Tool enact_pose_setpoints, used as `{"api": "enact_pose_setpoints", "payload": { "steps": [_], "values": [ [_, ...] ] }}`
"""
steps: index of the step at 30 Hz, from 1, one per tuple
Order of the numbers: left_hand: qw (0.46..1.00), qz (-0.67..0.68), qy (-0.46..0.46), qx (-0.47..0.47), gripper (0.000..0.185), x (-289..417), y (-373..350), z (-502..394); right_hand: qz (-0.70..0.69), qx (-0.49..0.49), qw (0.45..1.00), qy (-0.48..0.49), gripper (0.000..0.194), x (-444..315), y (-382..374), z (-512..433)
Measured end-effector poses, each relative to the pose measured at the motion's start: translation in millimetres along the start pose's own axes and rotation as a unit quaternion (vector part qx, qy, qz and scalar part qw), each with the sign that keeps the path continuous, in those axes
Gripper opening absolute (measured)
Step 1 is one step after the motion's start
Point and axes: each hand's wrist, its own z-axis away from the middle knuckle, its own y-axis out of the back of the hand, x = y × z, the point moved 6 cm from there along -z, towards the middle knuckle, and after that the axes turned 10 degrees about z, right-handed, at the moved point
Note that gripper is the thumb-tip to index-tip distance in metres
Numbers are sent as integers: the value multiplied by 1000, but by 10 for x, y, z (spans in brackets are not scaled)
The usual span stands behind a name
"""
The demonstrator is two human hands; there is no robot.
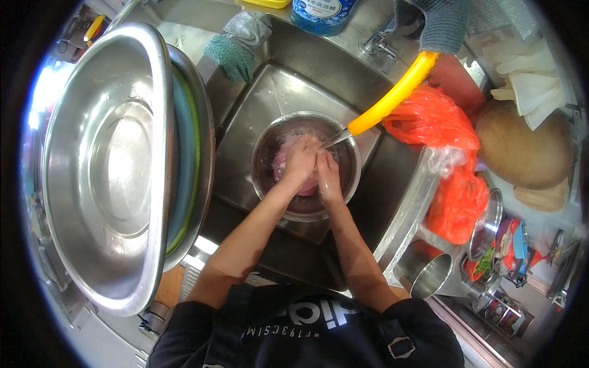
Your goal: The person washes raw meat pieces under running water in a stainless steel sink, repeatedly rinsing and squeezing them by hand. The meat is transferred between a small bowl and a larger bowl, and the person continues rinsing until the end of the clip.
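My left hand (301, 156) is in a round steel bowl (355, 179), curled over a wet pink piece of what looks like raw meat (309, 185). Close beside it, my right hand (328, 174) has its fingers held together and pointing toward the left hand. Its palm side is hidden, so its grip on the meat does not show. Water (336, 138) runs from a yellow hose (391, 96) onto the hands. Cloudy reddish water surrounds the meat. The bowl stands inside a stainless steel sink (257, 96).
Large steel basins (92, 92) stand tilted at the left. Green-grey cloths (232, 57) hang over the sink's rim. A blue detergent bottle (322, 18) and a faucet (379, 43) are behind. Red plastic bags (432, 117), a steel pot (425, 269) and a round wooden board (524, 147) are right.
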Motion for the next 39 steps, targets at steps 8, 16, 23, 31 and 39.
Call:
{"api": "enact_pose_setpoints", "payload": {
  "steps": [8, 16, 23, 31, 39],
  "values": [
    [973, 143, 180, 6, 24, 2, 94, 80, 90, 17, 993, 72, 20, 78, 192, -64],
    [941, 193, 270, -68, 43, -52, 141, 182, 70, -73, 993, 53, 17, -68, -24, 24],
    [960, 196, 193, -50, 32, -108, 288, 111, 98, -73, 992, 18, 26, -14, -43, -94],
    [960, 256, 114, 20, 33, 6, 176, 89, 283, 137, 941, 125, 35, -131, -29, 148],
    [993, -119, 11, -6, 36, 339, 29, 93, 313, 108, 932, 145, 26, -220, -143, -27]
  ]
}}
